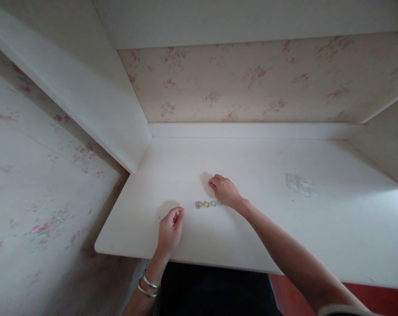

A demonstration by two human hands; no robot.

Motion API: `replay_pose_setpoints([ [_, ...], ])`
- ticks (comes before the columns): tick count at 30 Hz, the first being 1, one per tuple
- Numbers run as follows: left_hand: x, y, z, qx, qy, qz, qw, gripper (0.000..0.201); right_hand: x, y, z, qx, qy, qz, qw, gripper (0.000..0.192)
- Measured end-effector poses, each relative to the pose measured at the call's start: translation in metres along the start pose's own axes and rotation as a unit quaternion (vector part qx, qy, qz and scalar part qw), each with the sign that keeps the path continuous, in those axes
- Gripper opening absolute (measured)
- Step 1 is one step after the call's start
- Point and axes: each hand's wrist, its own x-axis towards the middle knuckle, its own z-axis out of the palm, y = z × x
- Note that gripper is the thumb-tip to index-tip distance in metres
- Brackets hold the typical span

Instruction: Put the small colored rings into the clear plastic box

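Rings (206, 206) lay in a row on the table (251, 162), beside the left hand (170, 228) and partly behind the right hand (225, 189); both were pinched narrow, any contents indiscernible.

The white desktop (258, 158) carries a row of small, coloured, ring-shaped pieces (206, 204); four are visible, set side by side, the rightmost partly hidden. A transparent plastic packet (300, 184) lies well to the right of the row and slightly farther back. A small dark speck (159, 217) is located left of the row.
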Motion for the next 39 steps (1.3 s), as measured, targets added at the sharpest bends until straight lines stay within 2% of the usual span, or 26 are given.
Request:
replay_pose_setpoints([
  [4,0.0,0.0,0.0,-0.006,-0.005,-0.003,1.0,0.037,-0.04,0.005,-0.001,0.085,0.04,0.006,0.996,0.024],
  [7,0.001,-0.001,0.001,-0.003,-0.011,0.001,1.0,0.036,-0.064,0.01,0.001,0.089,0.035,0.004,0.995,0.024],
  [10,0.001,-0.002,0.001,0.001,-0.016,0.001,1.0,0.035,-0.075,0.012,0.004,0.068,0.028,-0.012,0.997,0.026],
  [19,0.0,0.001,-0.001,0.023,-0.018,0.01,1.0,0.035,-0.078,0.011,0.004,-0.023,0.021,-0.035,0.999,0.024],
  [30,0.001,-0.003,0.001,0.035,-0.018,0.044,0.998,0.03,-0.081,0.01,0.001,-0.043,0.018,-0.046,0.998,0.025],
  [39,-0.001,-0.001,0.001,0.037,-0.011,0.045,0.998,0.031,-0.084,0.009,-0.003,-0.079,0.026,-0.058,0.995,0.024],
])
